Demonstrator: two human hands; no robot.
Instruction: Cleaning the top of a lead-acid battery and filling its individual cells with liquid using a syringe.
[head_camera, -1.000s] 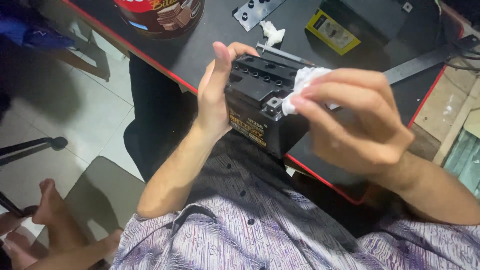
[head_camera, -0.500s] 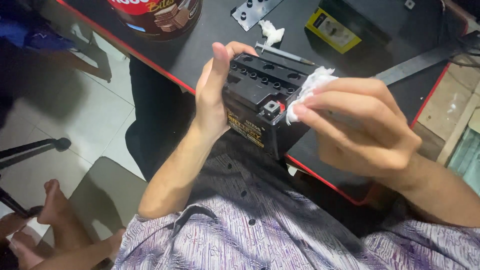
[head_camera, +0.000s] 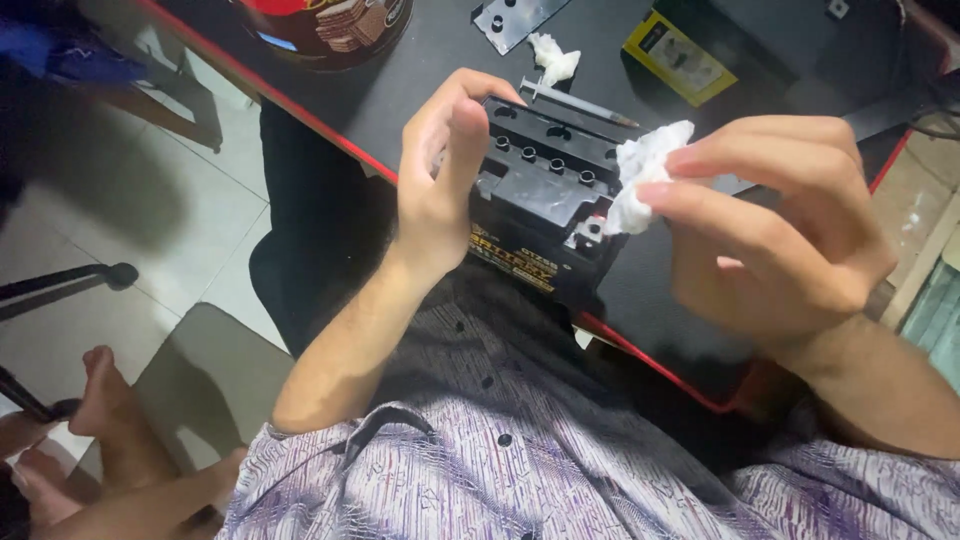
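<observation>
A small black battery (head_camera: 545, 205) with a yellow label stands at the near edge of the black desk (head_camera: 420, 90). My left hand (head_camera: 440, 170) grips its left side, thumb up along the case. My right hand (head_camera: 775, 225) pinches a crumpled white tissue (head_camera: 640, 175) and presses it against the battery's top right corner, by a terminal. Several round filler holes show along the battery's top.
Behind the battery lie a syringe (head_camera: 575, 100), another white tissue wad (head_camera: 553, 57), a grey metal bracket (head_camera: 515, 17) and a yellow-labelled black box (head_camera: 680, 55). A round red-and-brown tin (head_camera: 330, 25) stands at the desk's far left. Bare feet (head_camera: 105, 410) rest on the tiled floor.
My right hand has shifted the tissue slightly up along the battery's right top corner. The left hand keeps its grip on the battery.
</observation>
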